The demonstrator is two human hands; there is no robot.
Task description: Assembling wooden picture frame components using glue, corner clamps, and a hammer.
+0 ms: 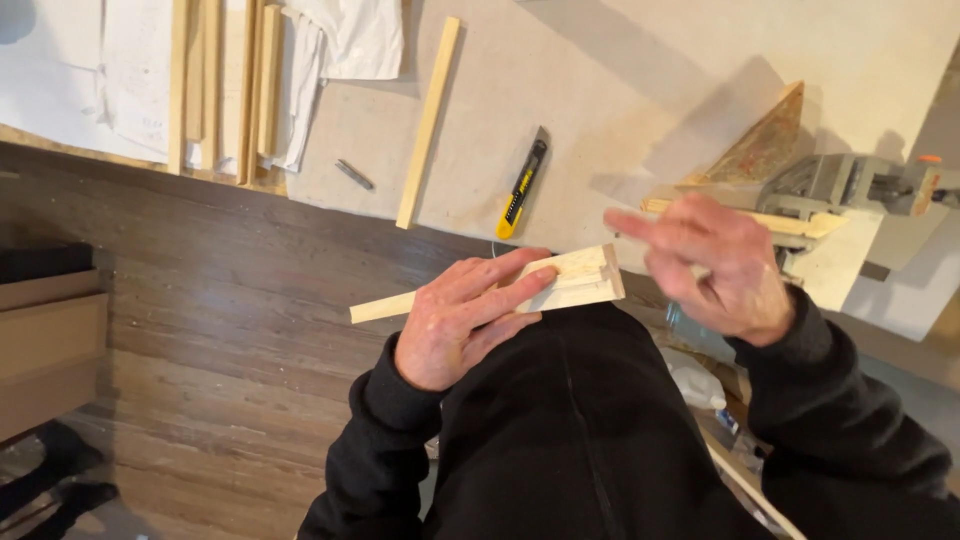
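A pale grey-beige board table [620, 90] fills the upper part of the room's view, and below its edge runs a dark brown wooden plank floor [220, 330]. Near the middle of the table lies a yellow and black utility knife [522, 189]; just beside it, further from the vise, rests a long pale wooden strip [429, 122], with a small grey metal bit [354, 174] close by. Beyond the strip sit stacked wooden slats [215, 85] on white paper sheets [110, 80]. Across from the knife stands a grey metal bench vise [850, 185]. Below the knife, off the table's edge, the left hand [465, 320] has its grip closed around a pale moulded wooden piece [560, 283]; the right hand [715, 262] hovers beside it, fingers loosely spread, blurred, holding nothing I can make out. A white plastic bottle [692, 384] sits lower, by the right sleeve.
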